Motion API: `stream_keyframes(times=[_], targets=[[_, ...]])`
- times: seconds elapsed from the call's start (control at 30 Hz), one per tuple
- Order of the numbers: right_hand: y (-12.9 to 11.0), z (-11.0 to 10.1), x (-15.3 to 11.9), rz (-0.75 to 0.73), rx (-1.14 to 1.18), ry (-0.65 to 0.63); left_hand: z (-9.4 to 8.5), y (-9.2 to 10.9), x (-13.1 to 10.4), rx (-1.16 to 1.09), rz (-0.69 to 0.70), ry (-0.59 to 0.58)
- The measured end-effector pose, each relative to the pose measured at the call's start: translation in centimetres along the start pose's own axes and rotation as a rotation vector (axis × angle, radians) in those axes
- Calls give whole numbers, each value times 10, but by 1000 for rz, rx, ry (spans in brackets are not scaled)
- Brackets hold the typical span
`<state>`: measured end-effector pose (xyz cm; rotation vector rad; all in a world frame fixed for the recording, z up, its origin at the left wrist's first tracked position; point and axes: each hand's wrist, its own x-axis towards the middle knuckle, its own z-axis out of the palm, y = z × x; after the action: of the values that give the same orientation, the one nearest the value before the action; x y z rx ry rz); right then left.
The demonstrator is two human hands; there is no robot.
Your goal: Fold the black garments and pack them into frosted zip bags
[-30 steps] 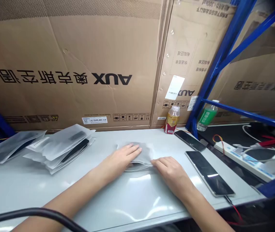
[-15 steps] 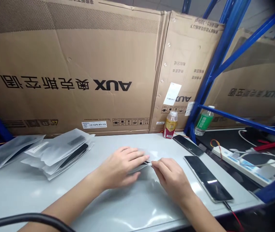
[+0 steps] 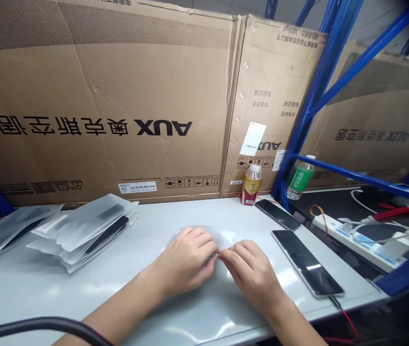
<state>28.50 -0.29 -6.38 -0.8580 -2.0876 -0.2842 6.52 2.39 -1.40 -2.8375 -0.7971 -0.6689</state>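
bag (image 3: pixel 223 235) (partly behind L hand (image 3: pixel 189 258))

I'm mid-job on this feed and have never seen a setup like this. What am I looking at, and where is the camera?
There is no machine here: these are a person's two bare hands. One camera, worn on the head, took every picture, looking forward and down. On the pale table, the left hand curls over a translucent pouch. The fingertips of the right hand meet it there; exactly what they grip is hidden. Off to the left lie more translucent pouches. To the right are two phones, the nearer one with a cable plugged in, the other beside an upright bottle. Cardboard boxes stand behind.
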Motion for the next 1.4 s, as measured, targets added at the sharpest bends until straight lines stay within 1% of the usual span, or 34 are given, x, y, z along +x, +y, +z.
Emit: stream_keyframes(times=[0.07,0.13,0.23,0.33,0.4,0.53,0.67,0.77,0.9,1.0,1.1,1.23,1.4], targets=[[-2,1,2,47,37,-7,5,0,-3,22,-2,9],[-4,0,6,100,73,-17,10,0,-6,42,-19,44],[-9,-3,11,175,173,-74,17,0,-11,60,-50,140],[-12,-7,14,262,334,-137,18,-1,-15,51,-76,223],[-13,-9,15,305,404,-153,17,-1,-16,41,-85,250],[-10,-15,20,340,453,-193,18,2,-16,30,-68,263],[-5,-19,23,313,453,-217,18,7,-15,-43,-89,255],[-3,-17,20,224,409,-206,13,9,-14,-121,-123,199],[1,-13,13,67,186,-160,6,5,-14,-193,-170,111],[3,-18,12,10,69,-153,3,0,-15,-185,-182,92],[7,-28,13,-12,21,-150,1,-6,-16,-140,-181,98],[14,-40,12,-8,4,-152,-3,-13,-17,-89,-187,138],[20,-41,9,-2,-6,-134,-9,-18,-16,-86,-205,144]])
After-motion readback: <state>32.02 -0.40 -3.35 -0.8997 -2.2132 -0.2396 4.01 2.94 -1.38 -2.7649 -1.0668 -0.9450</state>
